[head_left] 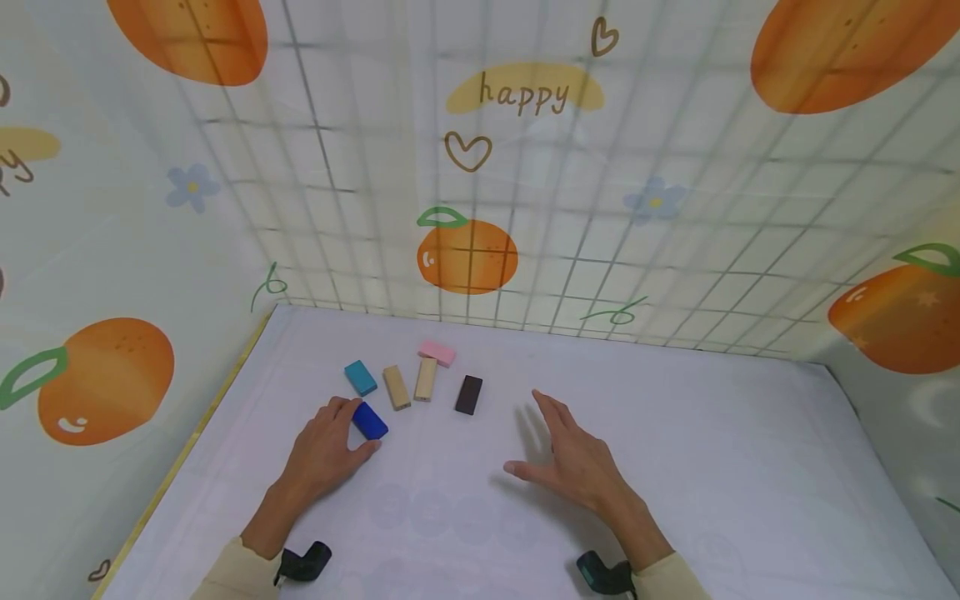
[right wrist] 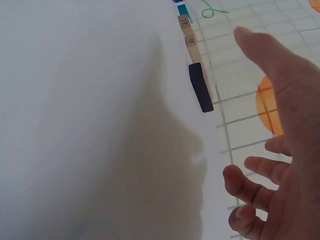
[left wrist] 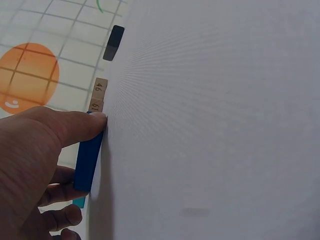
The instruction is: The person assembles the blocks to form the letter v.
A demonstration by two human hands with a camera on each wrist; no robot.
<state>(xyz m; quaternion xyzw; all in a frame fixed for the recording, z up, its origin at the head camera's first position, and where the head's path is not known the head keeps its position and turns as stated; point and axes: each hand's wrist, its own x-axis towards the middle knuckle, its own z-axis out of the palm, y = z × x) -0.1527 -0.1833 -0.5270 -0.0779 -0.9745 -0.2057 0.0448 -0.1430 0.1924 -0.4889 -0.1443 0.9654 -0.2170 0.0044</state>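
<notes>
My left hand [head_left: 324, 443] pinches a dark blue block [head_left: 371, 422] by its two ends, thumb at one and fingers at the other. In the left wrist view the blue block [left wrist: 88, 162] is close to the white surface; whether it touches cannot be told. Just beyond lies a teal block [head_left: 361, 378]. My right hand [head_left: 583, 462] hovers over the surface, thumb and fingers spread apart, holding nothing. Nearest to it is a black block [head_left: 468, 395]. Between the black and teal blocks lie two plain wooden blocks, one left [head_left: 397, 388] and one right [head_left: 425, 380].
A pink block [head_left: 437, 353] lies behind the right wooden block. The white tabletop [head_left: 712, 467] has a yellow left edge [head_left: 187, 450]. Printed cloth with a wire grid [head_left: 555, 192] rises along the back, and cloth walls stand at both sides.
</notes>
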